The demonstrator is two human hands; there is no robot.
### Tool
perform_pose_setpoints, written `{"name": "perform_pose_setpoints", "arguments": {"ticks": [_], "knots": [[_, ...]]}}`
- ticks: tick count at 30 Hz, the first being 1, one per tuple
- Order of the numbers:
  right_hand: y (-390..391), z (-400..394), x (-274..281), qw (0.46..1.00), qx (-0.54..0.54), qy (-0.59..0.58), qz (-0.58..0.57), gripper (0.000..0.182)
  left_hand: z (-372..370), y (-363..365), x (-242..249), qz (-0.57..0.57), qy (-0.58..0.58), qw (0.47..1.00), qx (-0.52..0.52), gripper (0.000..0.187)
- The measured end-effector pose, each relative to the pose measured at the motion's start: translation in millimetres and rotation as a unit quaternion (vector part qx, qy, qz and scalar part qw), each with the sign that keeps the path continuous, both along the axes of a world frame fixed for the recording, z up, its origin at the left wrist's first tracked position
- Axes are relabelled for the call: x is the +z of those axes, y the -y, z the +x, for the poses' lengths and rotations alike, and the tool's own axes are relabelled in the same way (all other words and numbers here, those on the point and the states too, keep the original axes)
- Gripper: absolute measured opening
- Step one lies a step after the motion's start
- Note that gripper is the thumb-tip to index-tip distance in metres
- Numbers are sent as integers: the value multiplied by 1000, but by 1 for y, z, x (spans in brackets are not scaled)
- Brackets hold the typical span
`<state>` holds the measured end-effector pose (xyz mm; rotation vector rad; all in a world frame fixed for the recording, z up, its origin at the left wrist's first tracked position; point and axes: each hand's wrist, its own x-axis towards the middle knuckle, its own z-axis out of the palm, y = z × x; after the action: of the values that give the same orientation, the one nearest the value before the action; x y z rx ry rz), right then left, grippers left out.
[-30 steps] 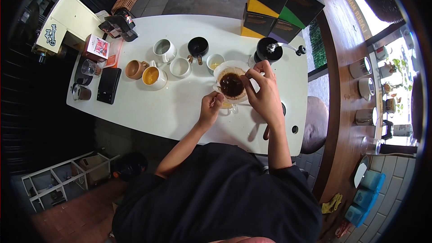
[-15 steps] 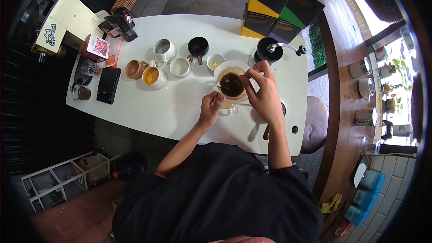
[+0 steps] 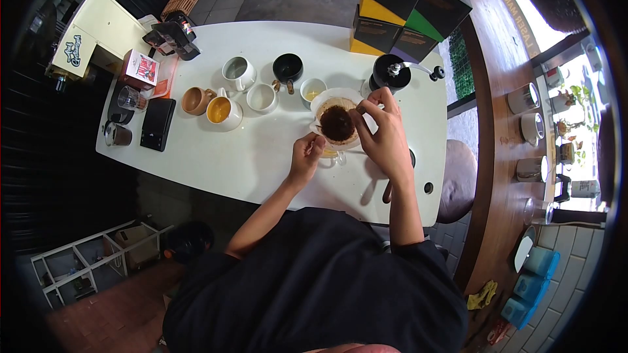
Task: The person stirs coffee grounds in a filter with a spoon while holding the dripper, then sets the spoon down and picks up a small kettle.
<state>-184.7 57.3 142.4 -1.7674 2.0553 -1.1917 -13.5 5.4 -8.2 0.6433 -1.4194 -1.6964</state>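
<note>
Left hand [image 3: 305,160] and right hand [image 3: 383,132]: fingertips closed on rim of paper filter [image 3: 338,100] (dark coffee inside), above worktop [image 3: 196,151]. Probably steadying step; calls for level, even grip.

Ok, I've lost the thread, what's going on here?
The person's right hand pinches the right edge of a coffee filter; the left hand is curled at its near-left edge, grip unclear. Dark coffee sits in the filter, above a clear handled vessel on the white table. Several cups stand to the left.
</note>
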Motion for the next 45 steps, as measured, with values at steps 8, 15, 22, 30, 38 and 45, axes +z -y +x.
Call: {"name": "perform_pose_setpoints", "arguments": {"ticks": [8,15,22,30,38,45], "knots": [[1,1,0,1000,3,8,-7,13,2,1,-5,-2,21,1000,-3,41],[1,0,0,1000,8,-12,-8,12,0,-1,4,-9,12,1000,4,45],[2,0,2,1000,20,5,-4,11,0,1,-2,-9,10,1000,2,46],[2,1,1,1000,7,-17,-6,11,0,0,-2,-4,4,1000,5,45],[0,-1,2,1000,14,-9,-1,12,1,1,-4,-2,10,1000,-1,44],[0,0,0,1000,11,0,1,11,1,1,-1,-5,10,1000,4,45]]}}
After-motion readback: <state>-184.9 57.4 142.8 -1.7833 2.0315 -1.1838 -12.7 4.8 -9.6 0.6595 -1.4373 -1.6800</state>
